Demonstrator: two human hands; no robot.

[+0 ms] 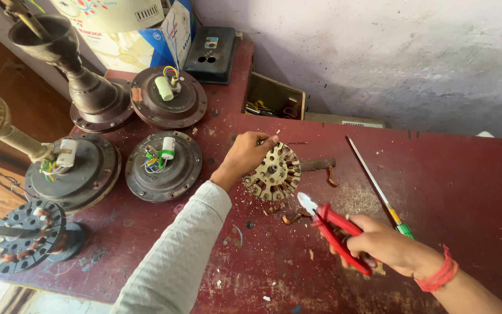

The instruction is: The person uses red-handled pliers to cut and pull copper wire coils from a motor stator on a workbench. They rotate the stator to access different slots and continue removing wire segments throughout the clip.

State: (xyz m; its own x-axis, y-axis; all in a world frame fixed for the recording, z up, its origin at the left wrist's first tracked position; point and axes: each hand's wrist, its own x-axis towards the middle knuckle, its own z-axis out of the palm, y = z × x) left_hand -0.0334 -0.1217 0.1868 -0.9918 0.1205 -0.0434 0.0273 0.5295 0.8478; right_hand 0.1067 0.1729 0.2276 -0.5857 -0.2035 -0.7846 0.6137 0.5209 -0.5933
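Stator core held on the red workbench, cutters in hand.

Your left hand (244, 156) pinches the upper rim of the round stator core (273, 172), which lies flat on the workbench (448, 174). Your right hand (386, 245) is closed around the red-handled side cutters (333, 228), their jaws just beside the core's lower right edge. A screwdriver (373, 180) lies near the right hand.

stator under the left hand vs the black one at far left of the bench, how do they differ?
The pale stator lies flat and bare on the red bench, slots mostly stripped; the left hand steadies its rim. The black stator still carries copper windings, sits on a shaft and is untouched. Both are round, slotted fan cores. The right hand holds red-handled cutters.
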